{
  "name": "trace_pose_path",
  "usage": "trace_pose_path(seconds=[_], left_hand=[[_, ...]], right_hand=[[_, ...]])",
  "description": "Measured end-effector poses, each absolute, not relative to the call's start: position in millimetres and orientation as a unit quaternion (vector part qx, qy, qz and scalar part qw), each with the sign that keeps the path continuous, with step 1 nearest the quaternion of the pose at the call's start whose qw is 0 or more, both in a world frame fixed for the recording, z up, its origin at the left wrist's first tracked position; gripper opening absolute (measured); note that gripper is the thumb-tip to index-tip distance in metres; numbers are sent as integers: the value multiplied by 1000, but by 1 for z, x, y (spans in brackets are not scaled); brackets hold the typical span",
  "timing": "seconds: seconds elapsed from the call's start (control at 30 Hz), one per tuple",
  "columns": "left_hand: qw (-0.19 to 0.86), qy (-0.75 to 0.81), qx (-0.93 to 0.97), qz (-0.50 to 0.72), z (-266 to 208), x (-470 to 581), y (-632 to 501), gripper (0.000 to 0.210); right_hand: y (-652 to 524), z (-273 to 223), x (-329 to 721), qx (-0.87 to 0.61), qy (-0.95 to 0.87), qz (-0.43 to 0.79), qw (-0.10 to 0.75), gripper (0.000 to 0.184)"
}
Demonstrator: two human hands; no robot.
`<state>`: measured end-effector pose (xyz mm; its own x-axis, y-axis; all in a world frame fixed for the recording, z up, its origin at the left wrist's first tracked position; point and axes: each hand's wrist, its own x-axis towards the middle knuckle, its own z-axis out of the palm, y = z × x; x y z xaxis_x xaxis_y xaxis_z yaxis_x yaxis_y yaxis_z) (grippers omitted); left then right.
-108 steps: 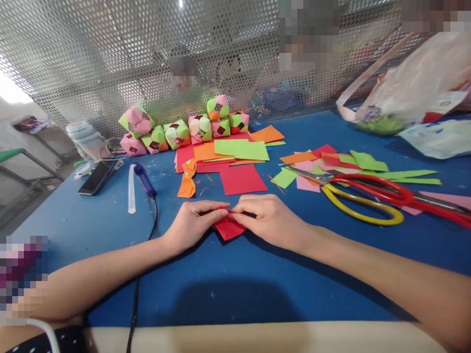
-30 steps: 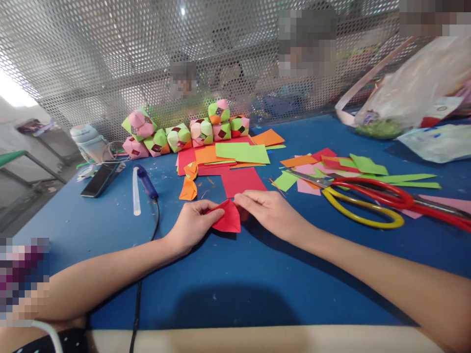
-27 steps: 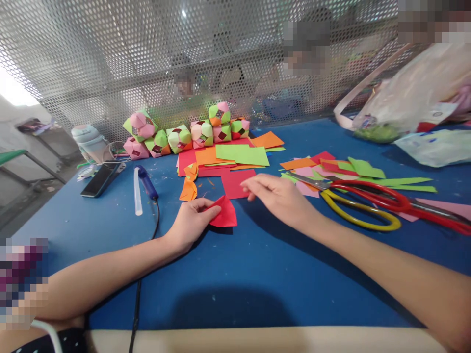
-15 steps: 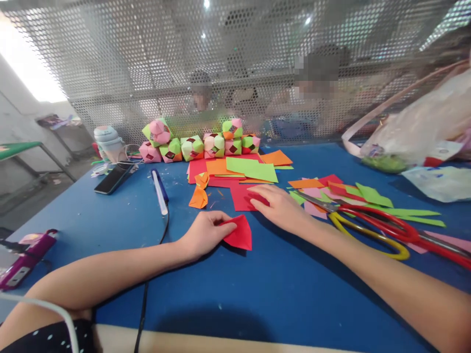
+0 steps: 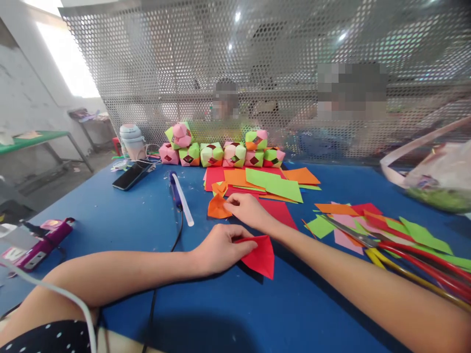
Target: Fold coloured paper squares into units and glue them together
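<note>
My left hand (image 5: 222, 247) pinches a folded piece of red paper (image 5: 264, 257) between thumb and fingers, just above the blue table. Farther forward, my right hand (image 5: 248, 208) has its thumb and fingertips closed at the right edge of a folded orange paper piece (image 5: 217, 208). A flat red sheet (image 5: 281, 213) lies partly behind my right wrist. Beyond it is a stack of coloured paper, with a green sheet (image 5: 275, 184) on top. Left of the orange piece lies a blue glue gun (image 5: 175, 190) with a whitish stick and black cord.
Pink, green and orange folded paper balls (image 5: 211, 154) line the back, before a perforated metal screen (image 5: 147, 73). Large scissors (image 5: 371, 241) lie among paper scraps (image 5: 346, 223) at right. A phone (image 5: 131, 175), a bottle (image 5: 132, 142) and a purple power strip (image 5: 46, 245) are at left.
My right hand has moved left from the red sheet to the folded orange piece and closed on its edge. My left hand keeps hold of the red paper. The view has shifted left.
</note>
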<state>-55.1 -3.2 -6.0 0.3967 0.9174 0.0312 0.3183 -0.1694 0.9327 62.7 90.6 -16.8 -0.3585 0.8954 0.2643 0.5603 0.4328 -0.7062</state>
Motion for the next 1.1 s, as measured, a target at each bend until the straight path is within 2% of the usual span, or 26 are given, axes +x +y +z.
trace_pose_path(seconds=[0.1, 0.2, 0.27, 0.43, 0.53, 0.67, 0.83, 0.97, 1.1], left_hand=[[430, 453, 686, 374, 2, -59, -3, 18], [351, 450, 674, 469, 10, -63, 1, 12], [346, 465, 654, 487, 12, -64, 5, 11], [468, 446, 574, 503, 6, -59, 12, 10], [550, 438, 514, 492, 0, -55, 14, 12], [553, 464, 491, 487, -3, -55, 16, 18], [466, 495, 581, 448, 0, -58, 18, 19], [385, 472, 666, 430, 5, -59, 17, 15], [377, 475, 680, 412, 9, -61, 15, 24]], right_hand=[[89, -22, 81, -475, -757, 295, 339, 17], [79, -24, 102, -490, -725, 339, 346, 21], [69, -25, 112, -493, -707, 370, 346, 22], [42, -23, 113, -451, -639, 503, 369, 21], [33, -18, 110, -426, -627, 550, 351, 19], [29, -11, 114, -418, -631, 542, 365, 16], [25, -10, 117, -421, -666, 480, 386, 29], [26, -14, 115, -458, -684, 429, 372, 25], [30, -18, 116, -458, -678, 426, 386, 23]])
